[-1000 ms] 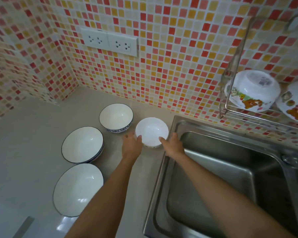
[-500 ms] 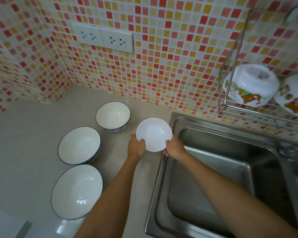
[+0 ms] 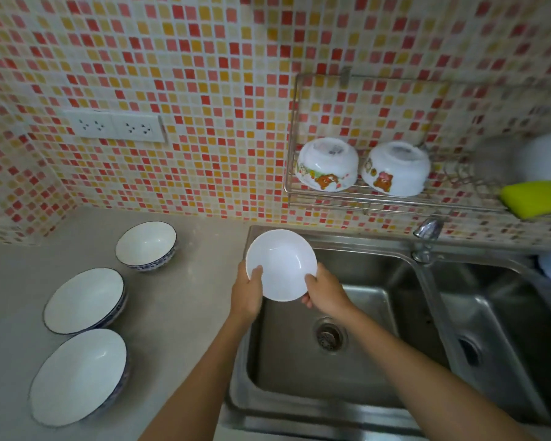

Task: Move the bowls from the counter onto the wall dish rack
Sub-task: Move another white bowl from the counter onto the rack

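A small plain white bowl [image 3: 282, 262] is held up over the left edge of the sink, tilted toward me. My left hand [image 3: 247, 296] grips its left rim with the thumb inside, and my right hand [image 3: 323, 292] grips its lower right rim. Three blue-rimmed white bowls stay on the counter: a small one [image 3: 146, 244] at the back, a wider one [image 3: 84, 300] in the middle and another wide one [image 3: 78, 375] nearest me. The wire wall dish rack [image 3: 368, 198] holds two upturned cartoon-print bowls, one on the left [image 3: 326, 163] and one beside it [image 3: 395, 168].
A steel double sink [image 3: 376, 342] lies below the rack, with a tap [image 3: 427, 229] at its back. A yellow sponge [image 3: 536, 197] sits at the rack's right end. A double wall socket [image 3: 115, 126] is on the tiled wall above the counter [image 3: 178, 313].
Both hands took hold of the small white bowl on the counter, lifted it and carried it right, over the sink. The view has swung right toward the rack.
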### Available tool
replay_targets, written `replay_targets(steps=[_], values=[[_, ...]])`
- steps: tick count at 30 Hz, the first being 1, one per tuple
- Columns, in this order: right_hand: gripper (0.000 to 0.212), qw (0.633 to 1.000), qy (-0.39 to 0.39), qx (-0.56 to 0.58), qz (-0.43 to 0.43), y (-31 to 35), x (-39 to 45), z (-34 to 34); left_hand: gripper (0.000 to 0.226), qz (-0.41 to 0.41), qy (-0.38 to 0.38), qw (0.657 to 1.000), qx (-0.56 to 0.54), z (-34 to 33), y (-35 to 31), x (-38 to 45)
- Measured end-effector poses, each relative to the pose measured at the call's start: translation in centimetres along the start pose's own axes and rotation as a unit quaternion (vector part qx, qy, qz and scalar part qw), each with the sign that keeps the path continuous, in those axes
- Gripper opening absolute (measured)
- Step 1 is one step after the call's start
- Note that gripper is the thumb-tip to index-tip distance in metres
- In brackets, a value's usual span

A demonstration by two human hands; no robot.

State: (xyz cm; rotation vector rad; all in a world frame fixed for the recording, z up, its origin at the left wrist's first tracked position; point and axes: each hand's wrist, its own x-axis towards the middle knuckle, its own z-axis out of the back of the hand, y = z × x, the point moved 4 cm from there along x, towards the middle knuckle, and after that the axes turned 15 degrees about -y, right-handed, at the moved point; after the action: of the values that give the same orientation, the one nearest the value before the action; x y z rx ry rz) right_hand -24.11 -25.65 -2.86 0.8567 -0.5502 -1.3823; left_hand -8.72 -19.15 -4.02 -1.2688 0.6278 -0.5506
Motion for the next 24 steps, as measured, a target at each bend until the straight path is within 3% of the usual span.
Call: replay_targets(steps=[6, 10, 15, 17, 21, 24], values=[[0.032, 0.998, -0.033, 0.016, 0.043, -1.0, -1.3, 5.7, 0.027, -0.064, 0.041, 0.996, -0.055, -3.1, -3.9, -3.7], [0.029, 0.994, -0.068, 0.037, 0.075, -1.1, -1.5, 9.2, 0.031, -0.119, 0.018, 0.990, -0.071, -4.9, -6.4, -5.1], [0.033, 0.985, -0.096, 0.053, 0.134, 0.4, -2.0, 14.7, 0.028, -0.130, -0.011, 0.982, -0.139, -7.2, -10.8, -6.5], [0.036, 0.971, -0.143, 0.042, 0.186, 1.3, -1.7, 17.3, 0.031, -0.139, -0.020, 0.975, -0.170, -8.0, -13.0, -6.7], [0.034, 0.926, -0.259, -0.005, 0.272, 2.2, 0.1, 22.3, 0.058, -0.171, -0.024, 0.969, -0.177, -9.6, -17.0, -6.4], [0.036, 0.898, -0.320, -0.068, 0.295, 1.8, 2.6, 24.8, 0.054, -0.227, -0.017, 0.963, -0.145, -11.1, -20.0, -5.8]])
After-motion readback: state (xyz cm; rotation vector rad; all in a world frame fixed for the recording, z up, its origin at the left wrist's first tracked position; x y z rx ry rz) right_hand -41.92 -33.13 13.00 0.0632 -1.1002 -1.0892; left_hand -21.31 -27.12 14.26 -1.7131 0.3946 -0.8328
